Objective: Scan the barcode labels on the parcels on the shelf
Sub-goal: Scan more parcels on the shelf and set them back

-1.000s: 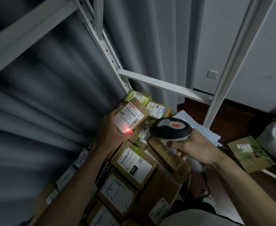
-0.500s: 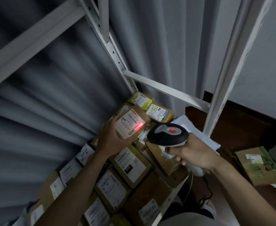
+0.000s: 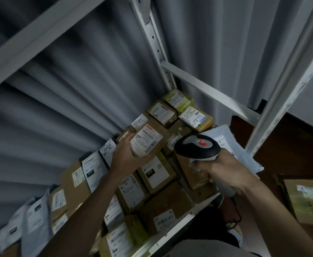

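At centre frame, above the crowded shelf, a small brown parcel shows its white barcode label. Left hand grips its left edge, fingers curled; right hand clasps a black-and-grey scanner just right of it.

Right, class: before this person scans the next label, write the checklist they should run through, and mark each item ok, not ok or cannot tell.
1. Scanner gripped by the right hand: ok.
2. Small parcel held by the left hand, label facing up: ok.
3. Red beam on that label: not ok, none visible.
4. That label already read: cannot tell.
5. Other parcel labels on the shelf facing up: ok, many do.
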